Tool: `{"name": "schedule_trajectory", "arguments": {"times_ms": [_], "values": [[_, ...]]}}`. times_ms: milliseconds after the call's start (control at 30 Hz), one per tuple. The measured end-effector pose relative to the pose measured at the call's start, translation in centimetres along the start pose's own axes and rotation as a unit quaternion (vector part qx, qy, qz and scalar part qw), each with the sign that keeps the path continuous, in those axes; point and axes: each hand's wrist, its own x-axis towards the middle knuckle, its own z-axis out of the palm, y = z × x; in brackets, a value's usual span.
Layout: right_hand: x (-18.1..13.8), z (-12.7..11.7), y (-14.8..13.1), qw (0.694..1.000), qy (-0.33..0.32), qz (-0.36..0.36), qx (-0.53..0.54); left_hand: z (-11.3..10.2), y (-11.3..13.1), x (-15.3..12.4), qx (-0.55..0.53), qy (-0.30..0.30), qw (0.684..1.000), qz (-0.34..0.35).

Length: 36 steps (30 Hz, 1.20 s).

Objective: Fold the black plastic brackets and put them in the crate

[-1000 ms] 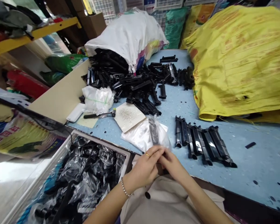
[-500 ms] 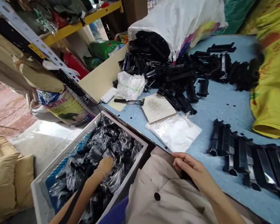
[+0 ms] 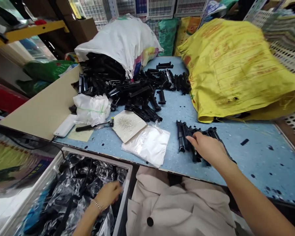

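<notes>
My left hand [image 3: 109,195] is over the grey-rimmed crate [image 3: 129,183], near its right wall. Its fingers are curled and smeared by motion, so whether it holds anything cannot be made out. Below it in the crate lie black parts in clear plastic bags [image 3: 71,183]. On the blue table, my right hand [image 3: 210,149] reaches over a row of long black plastic parts [image 3: 180,136] with shiny faces. Its thumb stands out from the fingers beside the row; the fingertips are partly hidden, and no part is seen lifted in it.
A white sack [image 3: 120,39] spills a heap of black parts [image 3: 137,90] at the back. A yellow sack [image 3: 236,72] lies at right. Nearer are a small hammer-like tool [image 3: 95,126], a white tile with tiny grains [image 3: 127,126], flat plastic bags [image 3: 149,144] and a white device [image 3: 65,126].
The view has swung to the right. My right hand has moved from the table's front edge onto the row of black parts. My left hand remains over the crate, now nearer its right wall.
</notes>
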Motion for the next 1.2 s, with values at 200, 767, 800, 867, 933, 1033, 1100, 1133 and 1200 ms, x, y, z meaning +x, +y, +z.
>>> {"name": "schedule_trajectory", "arguments": {"times_ms": [200,767,800,867,933,1033,1100,1133,1200], "values": [[1.9,1.2,-2.2,0.995,-0.048,0.020,-0.084,0.5,15.0,6.3,0.001,0.260,0.930,0.260],[-0.4,4.0,-4.9,0.434,-0.157,-0.039,0.886,-1.2,14.8,11.3,-0.188,0.192,0.936,0.226],[-0.2,4.2,-5.5,0.426,-0.156,-0.035,0.891,-1.1,14.8,11.2,-0.198,0.193,0.934,0.225],[0.4,4.8,-6.6,0.434,-0.152,-0.011,0.888,-1.2,14.8,10.7,-0.191,0.204,0.928,0.246],[0.7,5.2,-7.1,0.456,-0.140,0.019,0.879,-1.5,14.8,9.8,-0.116,0.239,0.919,0.292],[-0.4,5.4,-6.4,0.465,-0.120,0.036,0.876,-2.3,14.8,8.7,0.038,0.292,0.895,0.334],[-2.4,5.3,-4.8,0.453,-0.154,0.054,0.877,-2.7,14.7,8.6,0.047,0.303,0.895,0.325],[-3.6,5.3,-3.9,0.440,-0.192,0.068,0.874,-2.9,14.6,8.7,0.026,0.304,0.897,0.319],[-6.0,5.6,-2.3,0.397,-0.295,0.098,0.864,-3.1,14.3,9.2,-0.028,0.306,0.901,0.307]]}}
